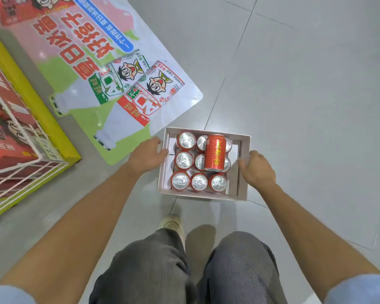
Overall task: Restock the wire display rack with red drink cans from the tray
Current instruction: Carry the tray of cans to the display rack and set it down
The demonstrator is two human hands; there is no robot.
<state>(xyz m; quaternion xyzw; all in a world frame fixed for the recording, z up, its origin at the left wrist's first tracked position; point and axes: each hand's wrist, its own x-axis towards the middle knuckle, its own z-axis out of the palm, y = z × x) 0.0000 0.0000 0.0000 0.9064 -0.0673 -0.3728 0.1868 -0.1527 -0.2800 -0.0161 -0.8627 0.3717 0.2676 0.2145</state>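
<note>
A shallow white cardboard tray [203, 196] is in front of me above the grey tiled floor. It holds several upright red drink cans [180, 180] with silver tops. One more red can [215, 152] with yellow characters lies on its side across the upright ones. My left hand [147, 155] grips the tray's left wall. My right hand [257, 168] grips its right wall. The white wire display rack [20, 150] stands at the far left on a yellow base, with red cartons inside.
A large printed floor sticker [101, 69] with cartoon drink packs covers the tiles ahead on the left. The rack's yellow base [42, 115] juts out diagonally. My legs in grey trousers and one light shoe [172, 223] are below the tray. Grey tiles lie to the right.
</note>
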